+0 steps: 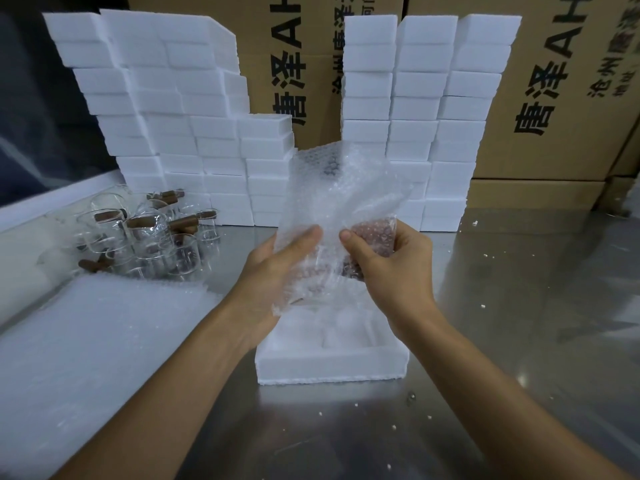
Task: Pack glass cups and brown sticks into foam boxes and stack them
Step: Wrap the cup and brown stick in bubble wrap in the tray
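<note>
Head view: left hand (277, 271) and right hand (384, 268) pinching bubble wrap (332, 202) around something brownish, above open foam box (329, 362). Cups (152, 237) and sticks (180, 221) heaped far left. Risk: loose wrap unfolding, contents slipping out.
</note>
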Tool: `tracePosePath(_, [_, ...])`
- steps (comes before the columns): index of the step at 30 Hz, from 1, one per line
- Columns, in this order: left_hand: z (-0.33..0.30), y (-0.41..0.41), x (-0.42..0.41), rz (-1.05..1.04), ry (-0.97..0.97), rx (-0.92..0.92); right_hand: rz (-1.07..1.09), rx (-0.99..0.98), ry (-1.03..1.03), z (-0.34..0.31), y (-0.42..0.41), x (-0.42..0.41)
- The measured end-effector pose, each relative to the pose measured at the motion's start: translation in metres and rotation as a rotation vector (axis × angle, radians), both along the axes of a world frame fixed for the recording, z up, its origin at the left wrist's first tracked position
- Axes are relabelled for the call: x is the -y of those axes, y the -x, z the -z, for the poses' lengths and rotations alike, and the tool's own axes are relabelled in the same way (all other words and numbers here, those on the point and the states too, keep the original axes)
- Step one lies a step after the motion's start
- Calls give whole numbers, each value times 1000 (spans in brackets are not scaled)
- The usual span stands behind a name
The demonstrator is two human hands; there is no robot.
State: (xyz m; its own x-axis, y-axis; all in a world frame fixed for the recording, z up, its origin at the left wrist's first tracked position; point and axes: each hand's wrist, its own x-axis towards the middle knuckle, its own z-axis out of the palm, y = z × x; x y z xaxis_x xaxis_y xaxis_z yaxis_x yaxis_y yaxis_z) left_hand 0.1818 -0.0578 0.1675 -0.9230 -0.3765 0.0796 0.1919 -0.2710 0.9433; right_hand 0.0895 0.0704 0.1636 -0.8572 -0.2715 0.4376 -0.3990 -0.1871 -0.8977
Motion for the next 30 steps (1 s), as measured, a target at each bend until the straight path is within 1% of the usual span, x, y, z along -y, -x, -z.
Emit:
tracePosePath(2, [-1,1,-3,-56,-67,27,-34,17,24,1,-2,1])
tracePosePath(4, [0,4,-3,-195,-58,53,-67,30,27,3,-4,2])
tracePosePath(6, [1,5,-2,-284,-58,48,-89,50,19,5,-6,3])
tracePosePath(10, [3,7,3,-371,-55,37,-103,79,35,4,-9,3])
tracePosePath(13, [5,9,5,-435,-24,29,-35,75,43,7,-9,1])
tracePosePath(15, [4,9,4,-448,-29,36,30,-4,21,10,-9,0])
tracePosePath(18, [2,9,4,-431,-64,54,75,-130,-106,12,-5,2])
tracePosePath(21, [-1,6,4,-419,-98,34,59,-174,-245,15,-7,4])
tracePosePath(24, [-4,6,4,-398,-115,9,31,-268,-369,18,-10,5])
tracePosePath(27, [-6,5,3,-379,-132,-18,19,-266,-401,17,-13,5])
tracePosePath(30, [-7,3,1,-322,-134,-37,30,-242,-379,15,-11,3])
